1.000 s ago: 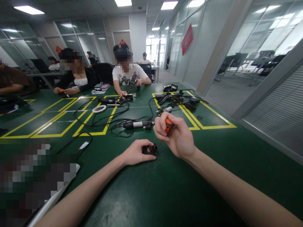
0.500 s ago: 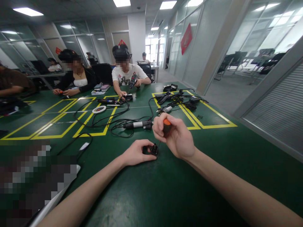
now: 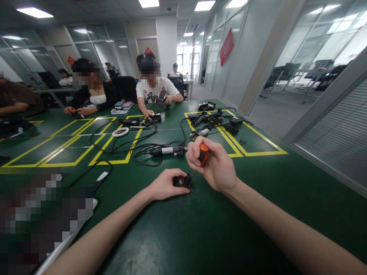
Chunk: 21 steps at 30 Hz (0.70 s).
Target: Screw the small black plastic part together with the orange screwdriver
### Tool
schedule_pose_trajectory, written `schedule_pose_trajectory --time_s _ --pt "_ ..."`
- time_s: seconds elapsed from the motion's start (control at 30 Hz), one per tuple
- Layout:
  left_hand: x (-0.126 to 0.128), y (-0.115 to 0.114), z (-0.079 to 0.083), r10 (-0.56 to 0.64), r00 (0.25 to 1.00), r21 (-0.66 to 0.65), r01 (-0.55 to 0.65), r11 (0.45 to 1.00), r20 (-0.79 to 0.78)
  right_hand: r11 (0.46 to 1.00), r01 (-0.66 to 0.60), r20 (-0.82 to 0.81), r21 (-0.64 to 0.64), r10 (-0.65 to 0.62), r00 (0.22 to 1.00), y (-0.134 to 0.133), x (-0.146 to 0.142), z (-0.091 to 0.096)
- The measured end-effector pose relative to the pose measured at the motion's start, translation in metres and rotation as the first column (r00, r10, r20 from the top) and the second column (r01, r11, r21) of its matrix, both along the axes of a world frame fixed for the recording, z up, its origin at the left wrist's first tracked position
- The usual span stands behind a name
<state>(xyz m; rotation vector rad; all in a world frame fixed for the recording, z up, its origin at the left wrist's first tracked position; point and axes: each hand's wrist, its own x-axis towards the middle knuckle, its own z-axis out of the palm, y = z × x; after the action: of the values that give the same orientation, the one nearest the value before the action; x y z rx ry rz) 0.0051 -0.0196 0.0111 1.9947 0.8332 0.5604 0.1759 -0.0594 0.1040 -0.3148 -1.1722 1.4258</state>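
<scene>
My left hand rests on the green table and is closed around a small black part, holding it against the surface. My right hand is wrapped round the orange-and-black handle of a screwdriver. The thin shaft slants down and left, and its tip meets the top of the black part.
Just beyond my hands lie a black-and-silver tool and tangled black cables. More tools and cables sit in a yellow-taped square at the right. A white ring lies further left. Other people sit across the table; one holds a power drill.
My right hand has turned slightly on the screwdriver handle, so the orange end shows differently between the fingers. My left hand and the black part have stayed put.
</scene>
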Motion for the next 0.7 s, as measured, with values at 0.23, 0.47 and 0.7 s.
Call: schedule_pose_trajectory --time_s 0.23,0.47,0.7 --pt "0.0005 -0.0006 -0.0004 -0.006 1.000 0.003 0.006 1.000 0.023 0.999 -0.053 -0.014 0.000 0.053 0.998 -0.0017 0.0007 -0.0026" --pt "0.0002 -0.0003 -0.0002 0.001 1.000 0.001 -0.001 1.000 -0.003 1.000 0.015 0.007 0.016 -0.015 1.000 -0.0029 -0.0008 -0.0002" --pt "0.0000 0.0000 0.0019 -0.001 1.000 0.007 0.001 1.000 0.001 0.999 0.044 0.045 0.015 -0.044 0.998 -0.0016 0.0006 0.0035"
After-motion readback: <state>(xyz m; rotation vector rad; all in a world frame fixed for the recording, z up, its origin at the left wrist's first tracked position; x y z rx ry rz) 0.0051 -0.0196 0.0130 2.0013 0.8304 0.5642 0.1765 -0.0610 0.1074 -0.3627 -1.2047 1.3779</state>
